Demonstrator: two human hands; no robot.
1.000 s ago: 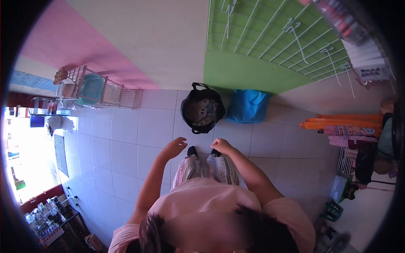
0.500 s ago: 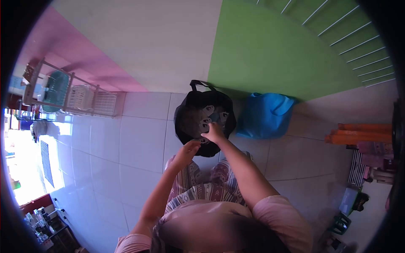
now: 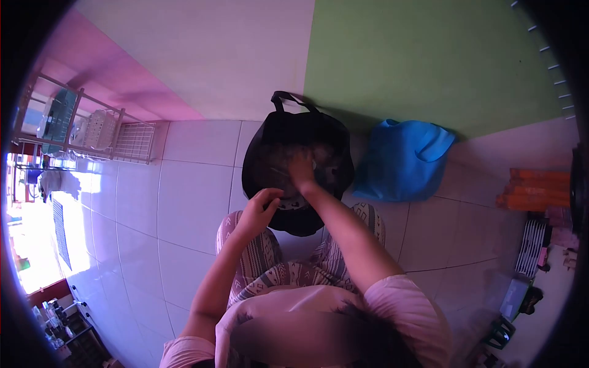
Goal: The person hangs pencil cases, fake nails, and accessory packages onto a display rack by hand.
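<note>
A black bag (image 3: 270,138) with a loop handle stands open on the white tiled floor against the wall, just in front of my knees. My right hand (image 3: 301,169) reaches down into its mouth among blurred grey and white contents, and its fingertips are hidden there. My left hand (image 3: 259,212) is at the bag's near rim with the fingers curled on the edge. I am bent low over the bag, with my patterned trousers below my arms.
A blue bag (image 3: 402,161) slumps against the green wall, right of the black bag. A white wire rack (image 3: 92,130) with baskets stands at the pink wall on the left. Orange rolls (image 3: 532,187) and other goods lie at the right edge.
I have bent lower, so the black bag looks bigger and nearer. My right hand went from the bag's rim deeper inside, and my left hand came up to the near rim.
</note>
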